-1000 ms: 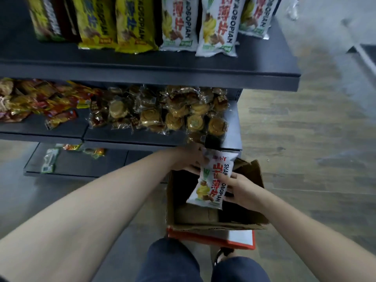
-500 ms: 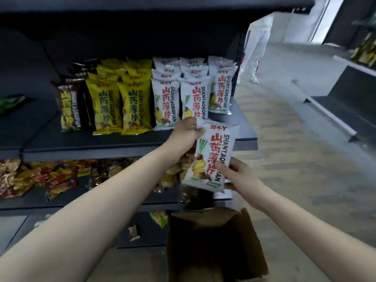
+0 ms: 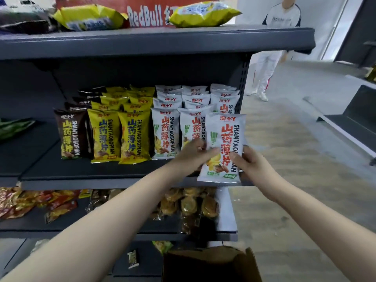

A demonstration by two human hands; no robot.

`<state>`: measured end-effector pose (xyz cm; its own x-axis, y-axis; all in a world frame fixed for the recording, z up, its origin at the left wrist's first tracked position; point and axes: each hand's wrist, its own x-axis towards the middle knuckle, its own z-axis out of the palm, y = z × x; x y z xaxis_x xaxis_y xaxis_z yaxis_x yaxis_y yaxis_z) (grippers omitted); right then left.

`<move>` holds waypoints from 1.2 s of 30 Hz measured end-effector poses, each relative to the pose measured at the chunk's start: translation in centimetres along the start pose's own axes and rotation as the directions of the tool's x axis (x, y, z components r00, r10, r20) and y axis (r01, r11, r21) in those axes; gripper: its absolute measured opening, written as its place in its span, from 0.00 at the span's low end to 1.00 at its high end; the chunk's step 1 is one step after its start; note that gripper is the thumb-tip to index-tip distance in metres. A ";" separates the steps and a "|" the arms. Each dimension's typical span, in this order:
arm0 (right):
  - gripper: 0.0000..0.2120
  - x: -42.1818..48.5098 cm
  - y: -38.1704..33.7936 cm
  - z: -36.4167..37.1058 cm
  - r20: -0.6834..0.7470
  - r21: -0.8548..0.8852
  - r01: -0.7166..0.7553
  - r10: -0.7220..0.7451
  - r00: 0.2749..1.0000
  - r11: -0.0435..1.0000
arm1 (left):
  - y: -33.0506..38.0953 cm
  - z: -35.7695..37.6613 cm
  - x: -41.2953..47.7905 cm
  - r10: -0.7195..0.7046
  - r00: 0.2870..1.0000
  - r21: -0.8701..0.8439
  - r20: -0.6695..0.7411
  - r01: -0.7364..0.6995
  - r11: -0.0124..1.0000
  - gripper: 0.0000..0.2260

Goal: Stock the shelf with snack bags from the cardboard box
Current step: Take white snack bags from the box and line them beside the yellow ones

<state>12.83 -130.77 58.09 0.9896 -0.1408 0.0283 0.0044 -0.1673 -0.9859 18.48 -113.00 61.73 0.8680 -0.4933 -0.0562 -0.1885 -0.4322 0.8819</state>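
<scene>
Shelf (image 3: 81, 170) closer; white snack bag (image 3: 227, 137) lifted level with front row, left hand (image 3: 191, 156), right hand (image 3: 252, 164) pinching its edges.

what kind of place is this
Probably a small shop: dark metal shelving lined with rows of snack bags facing out, a cardboard box below, and a white snack bag held up to the shelf.

a shop aisle: dark metal gondola shelving (image 3: 154, 40) with a pegged back panel, tiers faced with rows of matching snack bags (image 3: 130, 137), a redbull carton (image 3: 146, 16) on top, more shelving (image 3: 352, 123) opposite.
</scene>
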 end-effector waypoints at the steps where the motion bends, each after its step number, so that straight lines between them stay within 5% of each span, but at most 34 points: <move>1: 0.06 0.6 0.2 -0.4 -0.024 0.040 -0.013 0.014 1.000 0.999 | -0.2 0.4 0.1 -0.003 0.999 0.014 0.046 0.002 1.000 0.20; 10: 0.19 4.0 0.0 -2.3 -0.075 0.089 -0.120 0.127 0.989 0.989 | 0.3 4.6 3.8 -0.014 0.995 -0.134 -0.099 0.001 0.991 0.13; 15: 0.17 6.5 0.0 -3.2 -0.112 0.148 -0.135 0.152 0.982 0.980 | 0.2 6.8 6.8 0.008 0.954 0.080 -0.301 0.017 0.997 0.01; 21: 0.14 10.4 0.4 -2.8 -0.191 0.220 -0.123 0.166 0.967 0.968 | 0.3 9.4 9.6 0.030 0.906 0.231 -0.422 0.076 0.970 0.26; 29: 0.10 13.7 2.2 -0.6 -0.269 0.123 -0.067 0.099 0.958 0.990 | -1.4 9.7 12.8 0.031 0.902 0.320 -0.432 0.121 0.940 0.39; 33: 0.32 14.1 2.9 -0.2 -0.277 -0.093 0.001 -0.027 0.961 0.996 | -1.5 9.7 14.2 0.022 0.891 0.234 -0.454 0.095 0.968 0.35; 36: 0.36 15.2 3.5 -0.6 -0.227 -0.054 0.040 -0.051 0.973 0.998 | -2.2 9.6 14.7 0.055 0.914 0.277 -0.403 0.065 0.959 0.39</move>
<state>27.81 -134.05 55.21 0.9298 -0.3495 0.1152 0.0359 -0.2253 -0.9736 27.19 -126.54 54.44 0.9678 -0.1703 0.1855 -0.2518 -0.6557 0.7118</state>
